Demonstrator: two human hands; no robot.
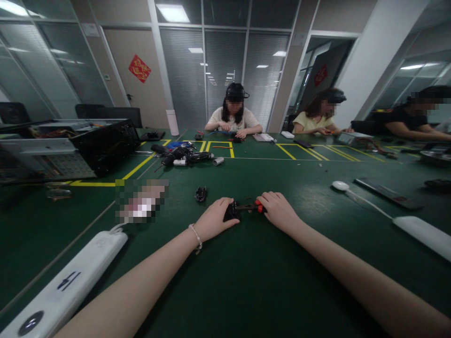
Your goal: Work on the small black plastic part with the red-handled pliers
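My left hand (pixel 215 219), with a beaded bracelet at its wrist, is closed around a small black plastic part (pixel 231 212) low over the green table. My right hand (pixel 279 209) grips red-handled pliers (pixel 260 205) from the right side. Their dark narrow jaws point left and reach the black part; the exact contact is too small to make out. A second small black part (pixel 200 194) lies on the table, beyond my left hand and a little to its left.
A heap of cables and tools (pixel 183 154) lies farther back. An opened computer case (pixel 81 148) stands at left. White power strips (pixel 66 286) lie left and right, near a blurred-out phone (pixel 144 202) and a white mouse-shaped device (pixel 340 186). Several people sit across the table (pixel 268 272).
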